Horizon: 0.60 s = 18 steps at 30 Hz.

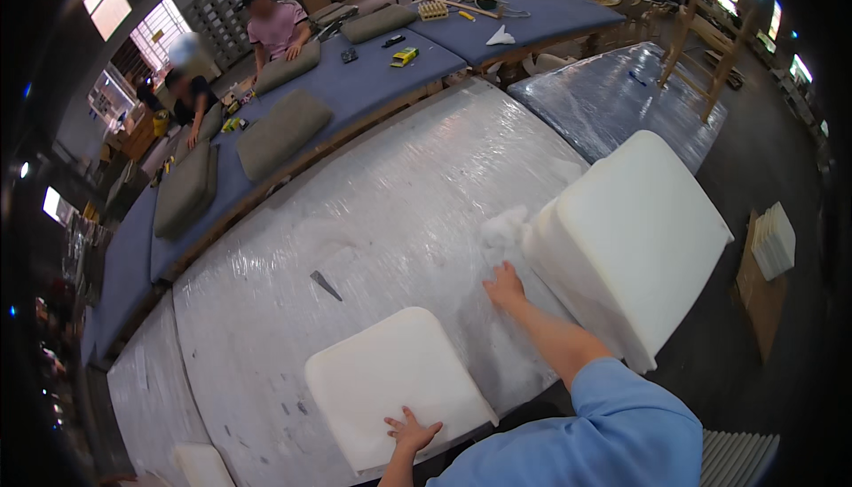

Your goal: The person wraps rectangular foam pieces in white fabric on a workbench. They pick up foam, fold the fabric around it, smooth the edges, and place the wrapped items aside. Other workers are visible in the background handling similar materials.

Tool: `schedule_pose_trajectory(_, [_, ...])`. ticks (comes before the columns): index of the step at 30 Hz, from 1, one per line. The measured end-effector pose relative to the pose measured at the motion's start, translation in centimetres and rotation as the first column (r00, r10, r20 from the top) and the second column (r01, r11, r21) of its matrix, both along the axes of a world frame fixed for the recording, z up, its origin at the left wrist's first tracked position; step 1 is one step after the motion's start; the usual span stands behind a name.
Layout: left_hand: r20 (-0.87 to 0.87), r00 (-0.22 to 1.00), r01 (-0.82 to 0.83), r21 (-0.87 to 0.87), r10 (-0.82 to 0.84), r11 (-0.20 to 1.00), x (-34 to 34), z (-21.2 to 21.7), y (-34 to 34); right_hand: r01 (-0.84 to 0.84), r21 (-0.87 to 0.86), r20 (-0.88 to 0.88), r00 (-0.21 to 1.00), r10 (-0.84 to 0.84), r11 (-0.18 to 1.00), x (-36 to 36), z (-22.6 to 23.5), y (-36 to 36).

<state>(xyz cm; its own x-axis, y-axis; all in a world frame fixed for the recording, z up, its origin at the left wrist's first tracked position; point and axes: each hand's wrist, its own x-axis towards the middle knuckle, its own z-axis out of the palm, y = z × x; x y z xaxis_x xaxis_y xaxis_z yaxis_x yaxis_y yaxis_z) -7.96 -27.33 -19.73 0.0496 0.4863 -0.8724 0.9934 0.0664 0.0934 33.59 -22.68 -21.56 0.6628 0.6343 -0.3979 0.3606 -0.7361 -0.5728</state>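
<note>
A white foam seat pad (390, 376) with rounded corners lies at the near edge of the plastic-wrapped table. My left hand (413, 432) rests on it, fingers spread and holding nothing. My right hand (505, 288) is stretched forward over the table, its fingers apart, just short of a loose clump of white fibre stuffing (502, 231). To its right stands a tall stack of white foam pads (643, 229), touching the stuffing or very near it. A dark, pointed flat piece (326, 285) lies on the wrapping, left of my right hand.
Two people (282, 32) work across blue-topped tables (364, 79) bearing grey-green cushions (284, 132) and a yellow box (405, 57). A wooden chair frame (701, 52) stands on a wrapped table at far right. White panels (774, 240) lean on cardboard (759, 305). Another white pad (202, 465) is at lower left.
</note>
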Motion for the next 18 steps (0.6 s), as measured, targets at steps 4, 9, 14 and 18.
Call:
schedule_pose_trajectory(4, [-0.033,0.999,0.008,0.002,-0.008,1.0,0.8,0.4,-0.2,-0.004,-0.116,0.158,0.987,0.022,0.993,6.0,1.2,4.7])
schedule_pose_trajectory(9, [0.069,0.997,-0.017,-0.002,0.017,1.0,0.2,0.7,-0.2,0.032,-0.176,0.249,0.968,0.013,0.984,8.7,-0.9,6.4])
schedule_pose_trajectory(14, [0.078,0.997,-0.02,-0.041,0.023,0.999,0.0,0.2,-0.7,-0.006,0.461,0.199,0.975,-0.096,0.888,5.2,0.0,6.5])
schedule_pose_trajectory(18, [0.088,0.996,0.016,-0.086,-0.008,0.996,-0.8,0.0,0.3,0.347,0.639,-0.342,0.927,-0.151,0.686,1.0,3.2,4.9])
